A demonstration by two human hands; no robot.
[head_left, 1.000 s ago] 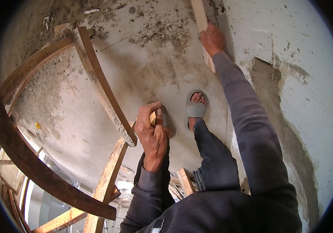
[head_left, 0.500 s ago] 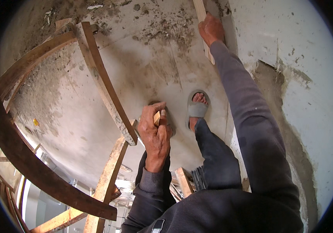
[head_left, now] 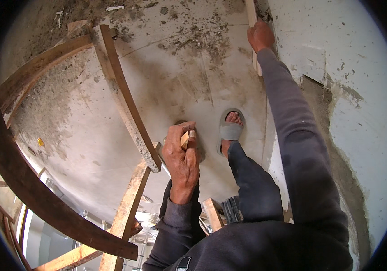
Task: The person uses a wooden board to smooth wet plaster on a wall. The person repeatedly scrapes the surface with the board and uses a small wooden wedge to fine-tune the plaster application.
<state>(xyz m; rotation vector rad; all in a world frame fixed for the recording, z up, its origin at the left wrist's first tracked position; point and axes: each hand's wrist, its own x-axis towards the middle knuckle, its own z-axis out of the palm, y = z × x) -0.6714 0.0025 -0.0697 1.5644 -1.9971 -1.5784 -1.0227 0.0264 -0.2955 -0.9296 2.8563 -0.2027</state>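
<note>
My left hand [head_left: 180,162] is closed around a short piece of light wood [head_left: 185,140], low in the middle of the head view beside a timber frame; most of that piece is hidden by my fingers and wrist. My right hand [head_left: 260,37] reaches far forward to the upper right, fingers closed on a long pale wooden board [head_left: 250,10] that lies close along the foot of the white wall [head_left: 347,54]. The board's far end runs out of view at the top.
A frame of weathered beams [head_left: 40,176] fills the left side. My sandalled foot [head_left: 230,131] stands on the stained concrete floor [head_left: 148,90], which has rubble near the top. A rough mortar strip [head_left: 319,108] runs down the wall. Timber offcuts [head_left: 212,212] lie behind me.
My right hand and the board have shifted rightward, toward the wall, and slightly forward. My left hand sits a little further right in view, still closed on the wood piece.
</note>
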